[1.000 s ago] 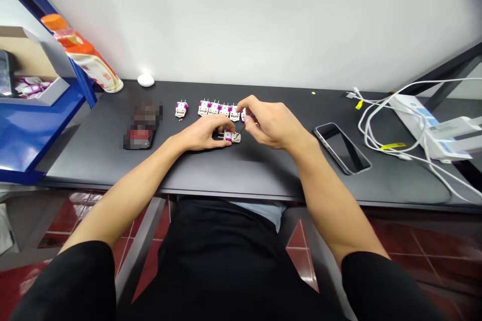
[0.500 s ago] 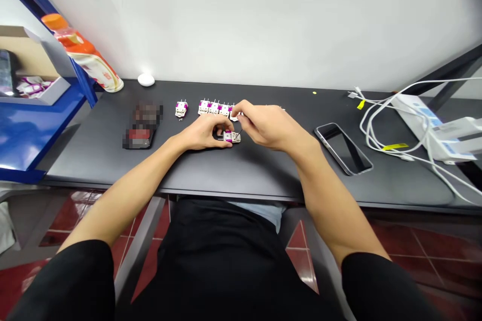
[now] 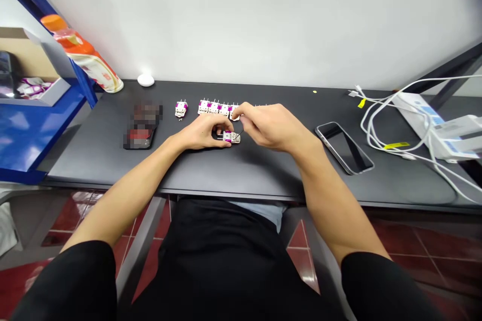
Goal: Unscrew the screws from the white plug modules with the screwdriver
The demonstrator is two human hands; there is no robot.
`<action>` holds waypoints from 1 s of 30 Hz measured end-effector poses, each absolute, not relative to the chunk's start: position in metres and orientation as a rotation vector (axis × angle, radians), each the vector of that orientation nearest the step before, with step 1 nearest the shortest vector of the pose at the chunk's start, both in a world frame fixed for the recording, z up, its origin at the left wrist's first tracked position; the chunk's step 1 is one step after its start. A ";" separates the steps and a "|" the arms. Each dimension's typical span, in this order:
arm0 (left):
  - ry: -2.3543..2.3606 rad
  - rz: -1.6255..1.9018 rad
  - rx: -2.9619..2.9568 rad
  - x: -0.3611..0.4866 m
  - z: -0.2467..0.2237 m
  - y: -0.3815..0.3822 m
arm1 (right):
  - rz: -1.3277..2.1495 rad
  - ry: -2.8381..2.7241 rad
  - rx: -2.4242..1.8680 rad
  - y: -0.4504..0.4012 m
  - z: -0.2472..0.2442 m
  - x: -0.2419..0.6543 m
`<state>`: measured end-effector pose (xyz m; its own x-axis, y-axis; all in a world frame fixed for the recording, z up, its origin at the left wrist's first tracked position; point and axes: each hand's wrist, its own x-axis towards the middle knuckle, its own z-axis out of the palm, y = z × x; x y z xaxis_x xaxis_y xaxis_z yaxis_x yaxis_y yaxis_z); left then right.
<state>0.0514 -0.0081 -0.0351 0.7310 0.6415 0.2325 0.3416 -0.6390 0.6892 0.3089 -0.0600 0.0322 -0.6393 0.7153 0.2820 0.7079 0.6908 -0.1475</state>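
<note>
My left hand [image 3: 203,131] pinches a small white-and-purple plug insert [image 3: 228,136] against the dark table, its metal pins pointing left under the fingers. From the right, my right hand [image 3: 269,125] is closed on a thin dark rod [image 3: 239,134], too fine to name more exactly, whose tip reaches the insert's right end. Just behind my hands a row of similar plug inserts [image 3: 214,107] stands with pins upward, partly covered by my right hand. A separate plug insert [image 3: 181,109] stands further left.
A phone [image 3: 344,148] and coiled white cables [image 3: 371,125] lie on the right, beside a white box [image 3: 425,115]. On the left are a dark, partly blurred device [image 3: 143,125], a white rounded object [image 3: 145,79], an orange bottle [image 3: 85,55] and an open carton [image 3: 56,91]. A wall closes the back.
My right hand has shifted very slightly, the thin rod still at the insert. My left hand keeps its hold and place.
</note>
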 end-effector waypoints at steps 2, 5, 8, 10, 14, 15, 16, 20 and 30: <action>0.737 0.615 2.287 0.052 -0.034 -0.009 | 0.087 -2.561 -1.088 -0.061 0.033 0.310; 0.733 0.613 2.277 0.052 -0.034 -0.009 | 0.083 -2.545 -1.050 -0.061 0.033 0.311; 0.725 0.629 2.284 0.052 -0.035 -0.008 | 0.065 -2.553 -1.116 -0.060 0.033 0.310; 0.718 0.638 2.288 0.052 -0.036 -0.008 | 0.066 -2.546 -1.179 -0.060 0.034 0.309; 0.725 0.628 2.284 0.052 -0.035 -0.008 | 0.120 -2.534 -1.146 -0.061 0.035 0.309; 0.728 0.625 2.282 0.052 -0.035 -0.008 | 0.138 -2.534 -1.110 -0.061 0.035 0.310; 0.731 0.625 2.280 0.052 -0.035 -0.008 | 0.146 -2.532 -1.077 -0.061 0.035 0.310; 0.729 0.643 2.292 0.051 -0.036 -0.008 | 0.081 -2.546 -1.090 -0.061 0.035 0.310; 0.733 0.639 2.298 0.051 -0.038 -0.007 | 0.135 -2.533 -1.060 -0.062 0.037 0.309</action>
<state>0.0511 -0.0066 -0.0376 0.7269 0.6408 0.2469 0.3328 -0.6433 0.6896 0.3092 -0.0622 0.0367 -0.6380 0.7022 0.3161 0.6646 0.7094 -0.2347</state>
